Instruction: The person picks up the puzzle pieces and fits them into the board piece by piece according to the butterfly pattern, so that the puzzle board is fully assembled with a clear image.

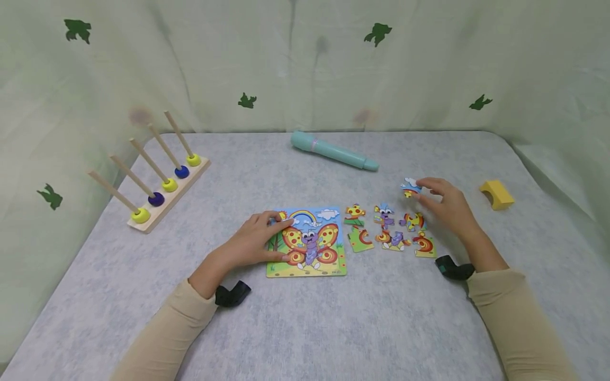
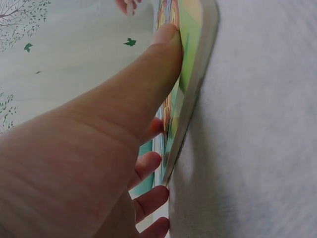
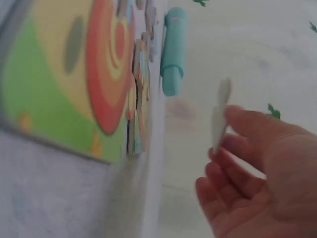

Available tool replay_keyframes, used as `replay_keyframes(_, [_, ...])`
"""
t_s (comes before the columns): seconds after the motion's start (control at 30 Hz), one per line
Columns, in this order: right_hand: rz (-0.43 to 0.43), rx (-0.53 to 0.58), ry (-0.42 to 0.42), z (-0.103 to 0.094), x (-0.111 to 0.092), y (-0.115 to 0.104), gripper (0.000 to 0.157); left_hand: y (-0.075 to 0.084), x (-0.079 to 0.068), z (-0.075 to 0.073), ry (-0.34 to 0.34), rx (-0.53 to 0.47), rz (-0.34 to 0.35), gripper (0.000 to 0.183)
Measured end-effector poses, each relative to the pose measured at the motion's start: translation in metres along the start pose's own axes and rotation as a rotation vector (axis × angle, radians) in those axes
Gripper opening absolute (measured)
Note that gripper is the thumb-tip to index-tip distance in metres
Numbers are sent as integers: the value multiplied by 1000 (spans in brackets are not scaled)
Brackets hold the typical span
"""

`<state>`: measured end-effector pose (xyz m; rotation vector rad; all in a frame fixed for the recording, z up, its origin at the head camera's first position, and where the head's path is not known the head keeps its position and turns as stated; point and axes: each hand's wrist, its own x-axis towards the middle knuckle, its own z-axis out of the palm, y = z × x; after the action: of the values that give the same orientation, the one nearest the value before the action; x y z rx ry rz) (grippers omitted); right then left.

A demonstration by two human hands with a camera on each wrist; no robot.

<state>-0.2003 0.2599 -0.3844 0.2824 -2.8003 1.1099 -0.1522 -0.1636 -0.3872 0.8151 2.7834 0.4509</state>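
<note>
My right hand [image 1: 448, 207] pinches a puzzle piece [image 1: 409, 186] with blue sky, white cloud and a strip of rainbow, held above the table. In the right wrist view the same piece [image 3: 221, 111] appears edge-on between thumb and fingers, its pale back showing. My left hand [image 1: 252, 238] rests on the left side of a square butterfly puzzle board [image 1: 310, 269], thumb and fingers spread over the picture. The left wrist view has the thumb [image 2: 158, 59] lying on the board near its edge. Several loose puzzle pieces [image 1: 393, 241] lie picture-up just right of the board.
A teal pen-shaped object [image 1: 335, 152] lies behind the puzzle. At the left stands a wooden peg rack [image 1: 173, 198] with yellow and dark blue beads. A yellow arch block [image 1: 497, 194] sits at the right. A pale curtain [image 1: 305, 63] hangs behind the table.
</note>
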Motion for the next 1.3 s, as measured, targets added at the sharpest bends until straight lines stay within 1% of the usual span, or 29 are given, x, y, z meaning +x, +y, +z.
replay_keyframes(0.13, [-87,0,33,2,-1,-21,41,-1,0,0,1,6,14,81])
replay_keyframes(0.27, [-167,2,37,7,-5,-47,39,-1,2,0,3,8,18,78])
replay_keyframes(0.37, [-266,1,43,14,-8,-64,37,0,4,0,10,15,14,75])
replay_keyframes(0.43, [-328,1,39,20,-10,-74,38,1,4,-1,14,19,10,72])
replay_keyframes(0.53, [-387,16,5,31,-12,-89,39,2,4,-1,19,33,1,69])
replay_keyframes(0.67, [-412,46,-76,51,-13,-102,40,4,5,-1,38,53,-6,67])
replay_keyframes(0.87, [-372,102,-225,78,-9,-106,35,8,6,-1,69,53,-12,64])
replay_keyframes(1.0, [-377,44,-298,93,-5,-102,33,12,9,-1,75,57,-12,62])
replay_keyframes(1.1, [-388,-9,-337,100,-1,-99,33,16,13,0,73,64,-16,64])
replay_keyframes(1.2, [-401,-22,-367,105,2,-97,33,20,16,2,76,81,-16,69])
replay_keyframes(1.3, [-413,-29,-383,108,3,-97,33,24,18,3,81,103,13,69])
